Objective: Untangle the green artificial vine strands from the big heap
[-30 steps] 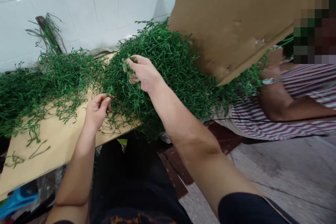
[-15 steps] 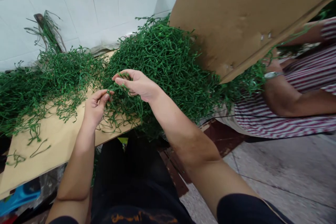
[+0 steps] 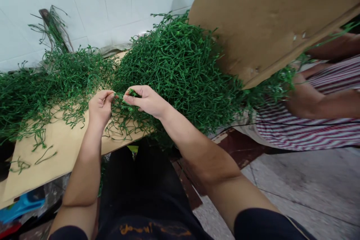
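My left hand (image 3: 100, 105) is pinched, thumb against fingers, at the end of a thin green stem that looks like artificial plastic greenery. Just to its right, my right hand (image 3: 144, 101) is closed around several more green stems (image 3: 133, 93), whose tips poke out between thumb and fingers. The two hands are close together over the front of a big heap of green stems (image 3: 174, 60). A second, flatter spread of the same stems (image 3: 70, 71) lies to the left. Exactly how the pieces meet between my fingertips is too small to make out.
A light board (image 3: 56, 165) carries the stems, a few lying loose on it. A large brown panel (image 3: 261, 18) slants over the heap's right side. Beyond it sits a person in a striped garment (image 3: 303, 120). White wall tiles (image 3: 81, 3) stand behind; a blue object (image 3: 22, 208) lies lower left.
My hands have come closer together, the right one moving slightly down and the left one slightly up. The view has shifted a little, and the other person's arm has moved.
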`<state>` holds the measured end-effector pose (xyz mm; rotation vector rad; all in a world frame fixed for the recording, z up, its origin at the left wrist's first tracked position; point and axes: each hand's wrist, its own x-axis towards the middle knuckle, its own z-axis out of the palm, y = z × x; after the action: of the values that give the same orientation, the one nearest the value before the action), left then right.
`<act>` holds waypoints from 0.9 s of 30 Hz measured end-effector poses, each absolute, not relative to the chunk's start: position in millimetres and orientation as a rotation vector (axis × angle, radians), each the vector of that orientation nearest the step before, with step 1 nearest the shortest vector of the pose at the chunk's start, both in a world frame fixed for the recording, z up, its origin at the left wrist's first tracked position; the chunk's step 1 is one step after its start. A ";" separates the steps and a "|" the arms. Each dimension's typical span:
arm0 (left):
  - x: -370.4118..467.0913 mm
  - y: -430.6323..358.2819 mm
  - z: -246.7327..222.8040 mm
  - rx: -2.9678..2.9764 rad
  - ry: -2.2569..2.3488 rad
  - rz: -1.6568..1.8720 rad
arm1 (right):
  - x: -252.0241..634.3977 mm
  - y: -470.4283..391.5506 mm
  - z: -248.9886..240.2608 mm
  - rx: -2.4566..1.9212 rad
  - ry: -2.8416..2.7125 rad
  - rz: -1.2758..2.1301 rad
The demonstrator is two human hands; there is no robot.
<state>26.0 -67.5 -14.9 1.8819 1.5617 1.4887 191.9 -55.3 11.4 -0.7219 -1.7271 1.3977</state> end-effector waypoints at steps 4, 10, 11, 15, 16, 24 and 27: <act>24.3 -58.1 -12.5 2.179 1.713 1.392 | 190.9 -61.8 10.9 -0.729 -1.677 1.413; 34.7 -47.9 -4.5 2.385 1.839 1.295 | 193.9 -66.7 7.4 -0.722 -1.520 1.423; 35.8 -46.6 -3.8 2.395 1.842 1.286 | 195.4 -66.3 5.1 -0.736 -1.497 1.435; 31.8 -42.1 -6.5 2.337 1.745 1.182 | 205.3 -60.4 -6.2 -0.857 -1.327 1.511; 29.2 -41.5 -7.9 2.273 1.697 1.149 | 208.5 -58.4 -8.1 -0.876 -1.263 1.547; 24.0 -48.6 -3.2 1.887 1.353 1.268 | 223.4 -53.4 1.7 -0.816 -1.082 1.699; 24.9 -49.8 0.7 1.772 1.309 1.383 | 222.8 -54.7 3.0 -0.799 -1.137 1.662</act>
<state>24.9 -49.8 0.7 1.7722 1.3088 1.3826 222.8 -54.7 3.0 -0.7990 -1.1369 1.6616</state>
